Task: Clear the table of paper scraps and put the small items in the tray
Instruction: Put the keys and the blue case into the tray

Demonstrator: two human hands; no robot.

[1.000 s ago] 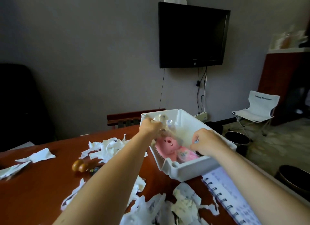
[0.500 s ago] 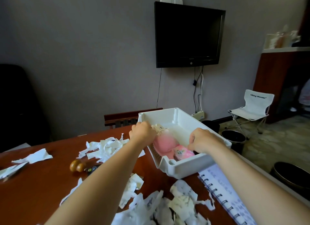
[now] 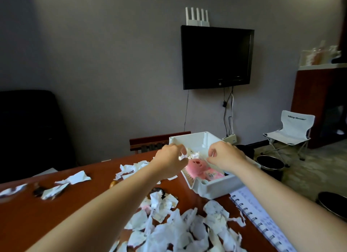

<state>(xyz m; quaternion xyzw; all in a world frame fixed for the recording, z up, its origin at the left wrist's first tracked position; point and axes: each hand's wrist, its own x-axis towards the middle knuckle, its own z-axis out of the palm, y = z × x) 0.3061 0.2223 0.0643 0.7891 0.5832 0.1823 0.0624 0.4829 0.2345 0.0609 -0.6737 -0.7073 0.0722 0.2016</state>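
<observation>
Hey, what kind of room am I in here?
Probably a small office or meeting room: a wall-mounted TV with a router on top, a large wooden table, and a dark office chair.

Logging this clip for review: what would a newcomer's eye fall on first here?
The left hand and right hand meet over the white tray near the right edge of the red-brown table. The left pinches a crumpled white piece above a pink item lying in the tray; what the right's curled fingers hold is too blurred to tell. Nearer the camera, torn paper scraps lie heaped on the table.
</observation>
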